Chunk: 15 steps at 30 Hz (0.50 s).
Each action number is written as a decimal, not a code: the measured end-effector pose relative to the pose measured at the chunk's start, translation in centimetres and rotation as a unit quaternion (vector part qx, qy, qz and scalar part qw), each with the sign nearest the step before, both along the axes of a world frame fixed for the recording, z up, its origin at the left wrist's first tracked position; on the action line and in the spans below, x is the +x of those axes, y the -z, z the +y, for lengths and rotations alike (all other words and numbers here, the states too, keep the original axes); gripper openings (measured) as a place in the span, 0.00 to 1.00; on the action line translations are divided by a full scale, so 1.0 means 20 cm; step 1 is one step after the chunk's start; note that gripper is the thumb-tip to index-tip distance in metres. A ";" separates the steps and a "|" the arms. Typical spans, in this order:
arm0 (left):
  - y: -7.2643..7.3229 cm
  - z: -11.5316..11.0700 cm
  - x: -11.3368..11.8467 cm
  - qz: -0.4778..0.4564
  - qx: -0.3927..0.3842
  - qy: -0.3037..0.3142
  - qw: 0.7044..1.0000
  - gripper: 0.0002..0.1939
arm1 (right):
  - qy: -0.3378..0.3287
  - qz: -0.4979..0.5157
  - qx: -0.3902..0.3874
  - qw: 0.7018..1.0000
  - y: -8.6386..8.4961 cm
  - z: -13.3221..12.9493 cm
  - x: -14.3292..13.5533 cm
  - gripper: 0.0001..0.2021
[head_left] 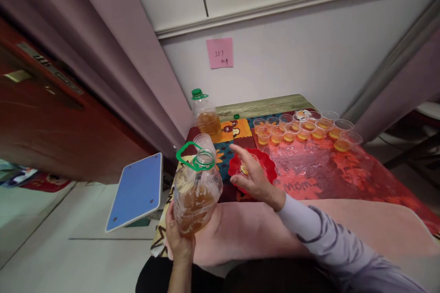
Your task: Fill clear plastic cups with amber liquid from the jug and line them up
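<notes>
My left hand [180, 240] grips the lower side of a clear plastic jug [195, 201] of amber liquid. The jug has an uncapped mouth and a green ring handle. My right hand [252, 176] hovers over a red scalloped bowl [268, 165], its thumb and fingers apart. Part of a cup shows in the bowl behind the hand. Behind the held jug stand stacked clear cups [205, 142], partly hidden by it. Several clear cups [291, 132] with amber liquid are grouped at the table's back right.
A second jug [208, 123] with a green cap stands at the back left. A loose green cap [236, 116] lies near the wall. A pink cloth [309, 229] covers the front edge. Beside the table is a blue board [137, 190].
</notes>
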<state>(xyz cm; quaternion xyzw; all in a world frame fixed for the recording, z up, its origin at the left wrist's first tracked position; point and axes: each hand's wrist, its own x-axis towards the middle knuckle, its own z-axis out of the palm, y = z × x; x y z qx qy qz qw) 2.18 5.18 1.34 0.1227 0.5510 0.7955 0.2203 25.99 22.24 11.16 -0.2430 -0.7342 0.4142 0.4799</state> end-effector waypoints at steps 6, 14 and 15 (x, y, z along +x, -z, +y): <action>0.00 -0.01 0.01 0.021 0.007 0.007 1.000 0.40 | 0.157 -0.261 0.047 0.951 0.17 0.24 0.28 0.42; -0.02 0.00 0.01 -0.001 -0.003 0.007 1.000 0.36 | 0.179 -0.364 0.036 0.913 0.32 0.22 0.20 0.36; -0.02 0.00 0.01 -0.003 -0.002 0.007 1.000 0.36 | 0.181 -0.362 0.031 0.914 0.32 0.21 0.19 0.34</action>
